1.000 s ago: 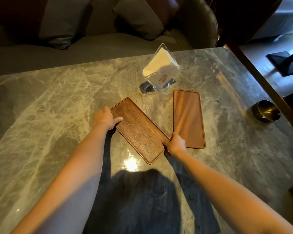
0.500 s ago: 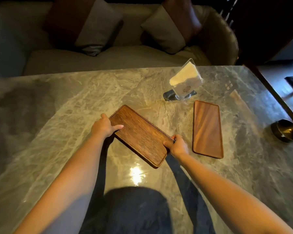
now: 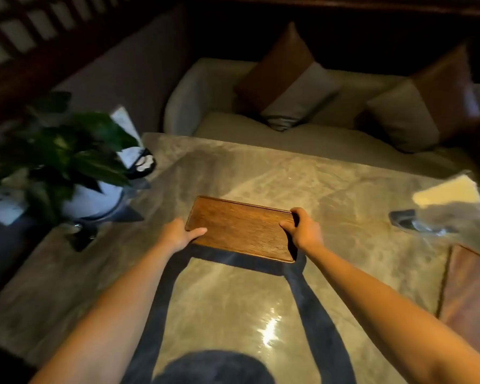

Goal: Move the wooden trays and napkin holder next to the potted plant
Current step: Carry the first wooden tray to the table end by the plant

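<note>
I hold a dark wooden tray (image 3: 241, 228) by its two short ends, lifted a little above the marble table (image 3: 330, 189); its shadow falls below it. My left hand (image 3: 179, 234) grips the left end, my right hand (image 3: 302, 230) the right end. The potted plant (image 3: 67, 162), green leaves in a white pot, stands at the table's far left corner. A second wooden tray (image 3: 471, 295) lies at the right edge of view. The clear napkin holder (image 3: 444, 206) with white napkins stands blurred at the far right.
A small stand with a white card (image 3: 130, 139) sits behind the plant, a dark small object (image 3: 81, 236) in front of the pot. A sofa with brown and grey cushions (image 3: 294, 87) runs along the table's far side.
The tray has come up off the table and swung level between my hands. My view has turned left, so the plant now shows and the napkin holder and second tray have slid to the right edge.
</note>
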